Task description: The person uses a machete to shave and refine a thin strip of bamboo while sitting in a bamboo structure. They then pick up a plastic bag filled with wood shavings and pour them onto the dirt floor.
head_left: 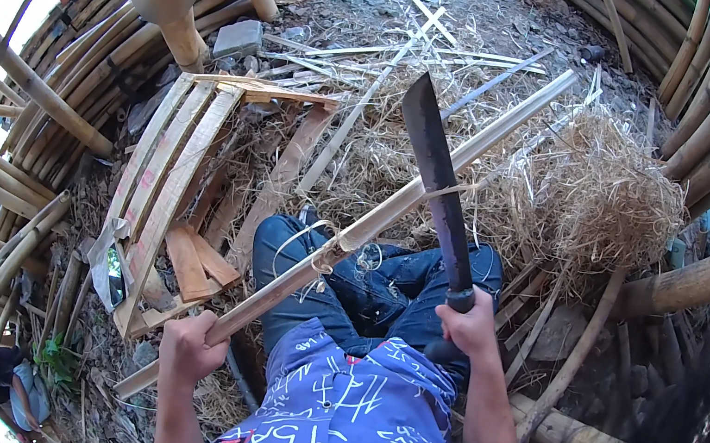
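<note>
A long split bamboo strip (385, 212) runs slantwise across my lap, from the lower left to the upper right. My left hand (192, 344) is closed around its lower part, and its tail end sticks out below the fist. My right hand (471, 324) grips the dark handle of a machete (440, 170). The blade points up and away, crossing the bamboo strip near its middle. A thin pale shaving curls beside the blade where the two cross. More curled shavings hang at the strip's node above my knees.
Wooden slats nailed into a crate-like frame (165, 180) stand at the left. A heap of dry shavings (608, 194) lies at the right, with loose bamboo strips (364, 110) beyond my legs. A grey block (238, 39) sits near a bamboo post. Stacked bamboo poles (82, 82) surround me.
</note>
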The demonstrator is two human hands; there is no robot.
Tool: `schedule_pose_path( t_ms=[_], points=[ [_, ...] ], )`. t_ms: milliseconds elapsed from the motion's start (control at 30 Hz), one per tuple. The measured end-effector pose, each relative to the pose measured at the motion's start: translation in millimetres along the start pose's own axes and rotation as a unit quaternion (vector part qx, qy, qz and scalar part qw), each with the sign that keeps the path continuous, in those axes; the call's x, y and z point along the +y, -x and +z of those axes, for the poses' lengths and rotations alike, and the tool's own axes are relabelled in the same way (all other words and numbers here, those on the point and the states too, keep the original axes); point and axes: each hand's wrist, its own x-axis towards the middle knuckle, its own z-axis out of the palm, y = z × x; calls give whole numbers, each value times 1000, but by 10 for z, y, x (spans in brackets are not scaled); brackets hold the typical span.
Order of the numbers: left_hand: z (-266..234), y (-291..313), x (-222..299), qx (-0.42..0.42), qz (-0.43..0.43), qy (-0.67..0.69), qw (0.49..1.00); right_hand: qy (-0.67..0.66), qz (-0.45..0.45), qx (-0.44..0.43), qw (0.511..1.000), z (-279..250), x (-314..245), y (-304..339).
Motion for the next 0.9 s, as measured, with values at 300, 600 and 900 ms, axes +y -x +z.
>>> schedule_pose_path(
  t_ms=[300, 600, 900],
  points=[
    [-2, 2, -47, -15, 6, 25, 1000, 31, -22, 67, 997, 75, 40, 129],
    [-3, -47, -22, -26, -26, 42, 998, -14, 4, 18, 1000, 109, -115, 105],
    [-95, -87, 75, -19, -29, 41, 999, -249, 24, 19, 968, -80, -106, 25]
  ],
)
